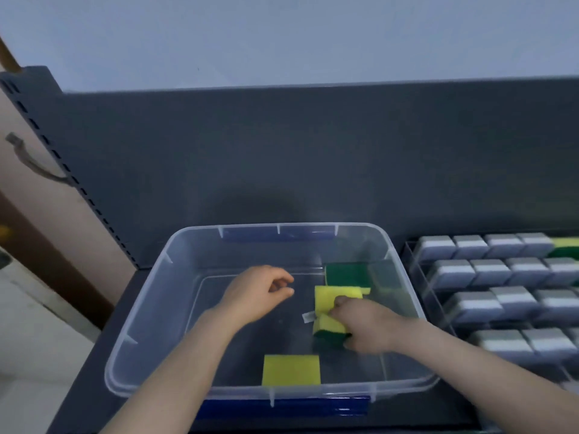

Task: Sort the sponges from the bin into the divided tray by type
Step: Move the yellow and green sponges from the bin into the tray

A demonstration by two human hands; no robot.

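Note:
A clear plastic bin point(141, 308) sits in front of me on a dark shelf. Inside it, my right hand point(363, 327) grips a yellow-and-green sponge point(329, 328) at the bin's right side. Touching its fingers is a second yellow sponge point(332, 297), and behind that lies a green-topped sponge point(346, 274). Another yellow sponge point(291, 369) lies flat near the bin's front wall. My left hand point(260, 289) hovers over the bin's middle, fingers loosely curled and holding nothing. The divided tray point(416, 277) stands to the right.
The tray holds several rows of grey sponges point(501, 270), with a yellow-green sponge point(565, 247) at its far right edge. A dark back panel point(282, 151) rises behind the bin. The shelf's left edge drops off beside a perforated upright point(78, 189).

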